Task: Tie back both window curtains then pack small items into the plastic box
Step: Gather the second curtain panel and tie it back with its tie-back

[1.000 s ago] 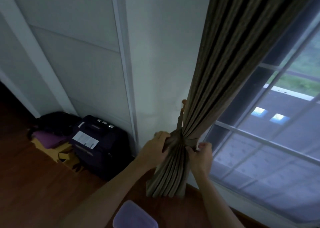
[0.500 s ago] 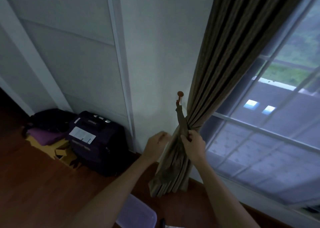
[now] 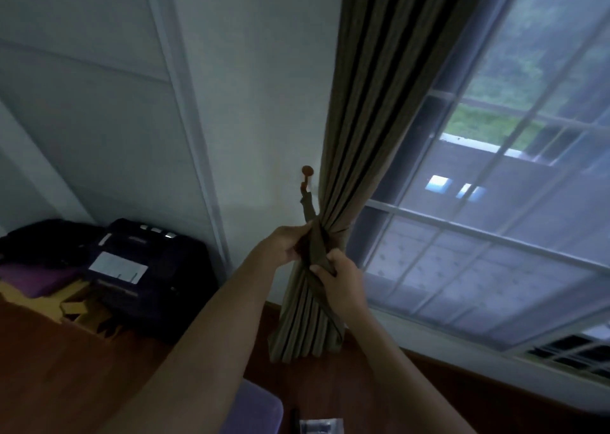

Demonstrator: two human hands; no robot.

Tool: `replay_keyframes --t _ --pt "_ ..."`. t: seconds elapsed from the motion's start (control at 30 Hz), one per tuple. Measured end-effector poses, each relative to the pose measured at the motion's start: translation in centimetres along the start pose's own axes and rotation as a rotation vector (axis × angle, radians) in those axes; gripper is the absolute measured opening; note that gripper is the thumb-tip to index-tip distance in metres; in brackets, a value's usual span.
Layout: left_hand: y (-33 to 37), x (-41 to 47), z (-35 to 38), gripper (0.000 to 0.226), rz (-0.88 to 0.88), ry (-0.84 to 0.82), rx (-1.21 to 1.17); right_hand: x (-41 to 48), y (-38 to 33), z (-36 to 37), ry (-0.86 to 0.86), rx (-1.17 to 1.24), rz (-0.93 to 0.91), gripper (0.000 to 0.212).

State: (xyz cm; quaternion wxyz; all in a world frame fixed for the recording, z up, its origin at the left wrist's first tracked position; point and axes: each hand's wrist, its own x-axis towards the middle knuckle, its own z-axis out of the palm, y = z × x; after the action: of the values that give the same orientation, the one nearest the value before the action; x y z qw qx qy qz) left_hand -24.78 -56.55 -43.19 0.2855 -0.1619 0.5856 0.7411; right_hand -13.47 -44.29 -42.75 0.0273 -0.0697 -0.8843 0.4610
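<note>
Head view: suitcase [image 3: 145,272] beside curtain [image 3: 363,136]

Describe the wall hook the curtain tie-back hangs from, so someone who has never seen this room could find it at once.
Start at the big window and follow the striped brown curtain along its left edge down to where both hands gather it. Just above the left hand, on the pale wall, sits the hook. It is small, reddish-brown and round-knobbed, the only fitting on that wall, with the tie-back band looped from it.

Beside the one window [image 3: 478,235] hang one striped curtain [image 3: 369,103] and one tieback strap [image 3: 318,252], with one wall hook [image 3: 307,177], two hands, one dark suitcase [image 3: 148,275] and one plastic box [image 3: 257,410].
</note>
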Motion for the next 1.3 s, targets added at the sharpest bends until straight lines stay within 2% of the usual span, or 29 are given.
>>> replay_keyframes --t 0.1,0.17,0.33,0.4,0.43,0.5,0.53,0.6,0.67,0.77,0.83,0.9,1.0,1.03,1.1,1.2,1.3 --pt "-2.3 0.4 -0.6 0.025 0.001 0.073 -0.154 -0.6 0.9 -1.0 -0.006 -0.073 -0.011 0.021" --pt "-3.3 0.6 -0.4 0.024 0.072 0.068 -0.253 -1.3 2.0 -2.3 -0.005 -0.149 -0.034 0.027" --pt "-3.9 1.8 0.8 0.029 0.179 0.179 -0.029 -3.8 4.4 -6.7 0.079 -0.24 -0.196 0.026" --pt "-3.8 0.9 2.7 0.022 0.255 0.312 0.132 -4.9 5.0 -8.6 0.098 -0.266 -0.226 0.02" --pt "-3.9 0.2 3.2 0.014 0.324 0.452 0.21 -5.2 5.3 -9.0 0.102 -0.278 -0.225 0.019" --pt "-4.3 -2.1 5.2 0.002 0.561 0.646 0.267 -5.6 6.2 -10.7 0.138 -0.289 -0.199 0.013" --pt "-4.5 -3.4 6.2 0.004 0.728 0.647 0.29 -5.7 6.7 -11.7 0.144 -0.289 -0.177 0.009" --pt "-4.6 -5.2 7.8 0.007 1.07 0.497 0.501 -5.7 7.6 -13.5 0.137 -0.283 -0.133 0.004" --pt "-4.2 -5.7 9.4 0.012 1.345 0.284 0.849 -5.7 8.3 -15.3 0.131 -0.287 -0.112 0.003" --pt "-2.8 -4.1 12.4 0.038 1.636 0.081 1.381 -5.4 9.1 -17.8 0.136 -0.288 -0.054 0.007" --pt "-1.7 -2.5 13.8 0.044 1.632 0.047 1.684 -5.1 9.5 -19.3 0.161 -0.193 0.004 0.013" --pt "-0.6 -1.1 14.0 0.044 1.45 0.099 1.918 -4.8 9.5 -20.3 0.198 0.052 0.075 0.009" --pt "1.0 0.3 13.2 0.061 1.123 0.191 2.059 -3.5 9.9 -19.3 0.239 0.787 0.258 0.015" --pt "1.3 0.5 12.9 0.065 1.053 0.21 2.062 -2.7 10.1 -18.5 0.241 1.042 0.304 0.019" --pt "1.5 0.7 12.4 0.068 0.991 0.233 2.08 -0.5 11.1 -16.6 0.259 1.373 0.354 0.024" --pt "1.8 0.6 10.7 0.069 0.935 0.265 2.141 3.1 11.5 -13.6 0.359 1.65 0.473 0.024" --pt "2.1 0.4 8.1 0.056 0.933 0.251 2.23 6.0 10.2 -10.6 0.362 1.665 0.53 0.013"
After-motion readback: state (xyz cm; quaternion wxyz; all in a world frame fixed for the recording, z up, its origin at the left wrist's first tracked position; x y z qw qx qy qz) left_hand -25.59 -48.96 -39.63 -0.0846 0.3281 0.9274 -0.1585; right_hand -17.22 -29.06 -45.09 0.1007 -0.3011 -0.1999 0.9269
